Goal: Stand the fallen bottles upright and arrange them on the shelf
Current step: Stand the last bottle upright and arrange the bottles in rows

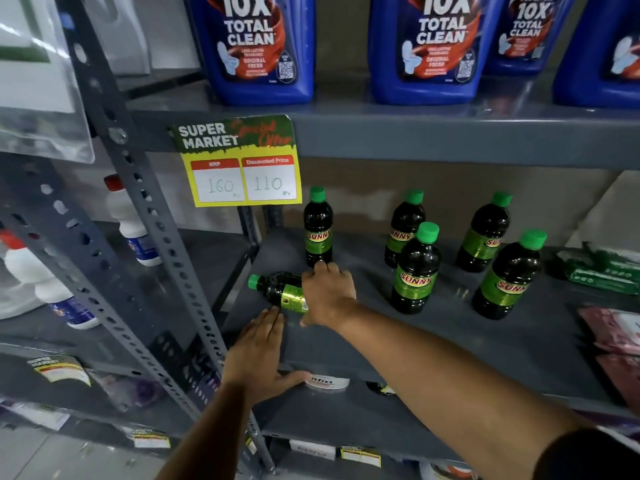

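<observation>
One dark bottle with a green cap and green label lies on its side (277, 289) at the left of the grey shelf (398, 344), cap pointing left. My right hand (327, 294) is closed over its lower half. My left hand (258, 351) lies flat and open on the shelf's front edge, just in front of the lying bottle. Several matching bottles stand upright: one right behind my right hand (318, 228), two in the middle (417, 270) (403, 226), two to the right (485, 233) (509, 280).
Large blue cleaner jugs (258, 46) stand on the shelf above. A yellow price tag (242, 164) hangs from that shelf's edge. Green packets (602, 268) and pink packets (616, 337) lie at the right. White bottles (130, 220) stand beyond the perforated upright (152, 237) at left.
</observation>
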`<state>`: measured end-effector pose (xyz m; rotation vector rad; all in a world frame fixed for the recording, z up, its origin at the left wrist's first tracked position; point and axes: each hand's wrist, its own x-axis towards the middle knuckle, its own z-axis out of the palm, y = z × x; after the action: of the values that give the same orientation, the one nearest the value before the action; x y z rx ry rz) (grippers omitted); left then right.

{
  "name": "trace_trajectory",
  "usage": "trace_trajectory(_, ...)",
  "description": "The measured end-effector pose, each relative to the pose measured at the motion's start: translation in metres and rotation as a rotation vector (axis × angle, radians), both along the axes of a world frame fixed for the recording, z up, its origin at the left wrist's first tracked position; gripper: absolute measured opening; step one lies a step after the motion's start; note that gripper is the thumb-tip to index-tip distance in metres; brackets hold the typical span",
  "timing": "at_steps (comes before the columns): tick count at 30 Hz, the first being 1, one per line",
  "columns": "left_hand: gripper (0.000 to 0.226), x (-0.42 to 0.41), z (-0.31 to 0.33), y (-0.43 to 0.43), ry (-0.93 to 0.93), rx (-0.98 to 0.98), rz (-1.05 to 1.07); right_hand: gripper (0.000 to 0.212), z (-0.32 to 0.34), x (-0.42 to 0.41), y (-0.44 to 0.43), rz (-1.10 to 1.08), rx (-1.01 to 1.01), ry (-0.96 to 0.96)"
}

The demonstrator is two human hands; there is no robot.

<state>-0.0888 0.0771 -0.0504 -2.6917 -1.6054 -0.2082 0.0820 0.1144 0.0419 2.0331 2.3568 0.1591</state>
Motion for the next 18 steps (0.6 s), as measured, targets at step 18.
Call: trace_trajectory(18, 0.118, -0.003, -0.001, 0.000, -0.042, 0.044, -0.012, 0.064, -0.051, 0.055, 0.015, 0.010, -0.234, 1.355)
